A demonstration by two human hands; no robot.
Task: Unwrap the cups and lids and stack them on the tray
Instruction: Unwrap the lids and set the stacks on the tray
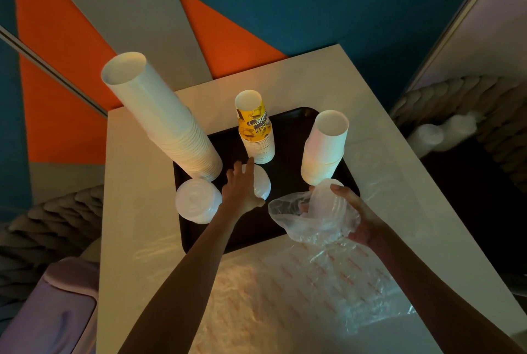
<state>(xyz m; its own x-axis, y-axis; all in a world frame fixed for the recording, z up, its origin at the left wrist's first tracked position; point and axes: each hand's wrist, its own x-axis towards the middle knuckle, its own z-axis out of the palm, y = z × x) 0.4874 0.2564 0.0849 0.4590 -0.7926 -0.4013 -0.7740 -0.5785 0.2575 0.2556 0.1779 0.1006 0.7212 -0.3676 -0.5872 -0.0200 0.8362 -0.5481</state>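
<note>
My right hand (346, 212) grips bagged clear plastic lids (328, 208) — white lid stack (261, 182) lies leftward, under my spread-open left hand (242, 188).

Black tray (288, 122) on a cream table (134, 239). White cup stacks at 10 o'clock (159, 119) and 2 o'clock (325, 151); yellow cartoon-printed cup (253, 122) at 12. Clear wrap (328, 276) with faint red print at 5.
</note>
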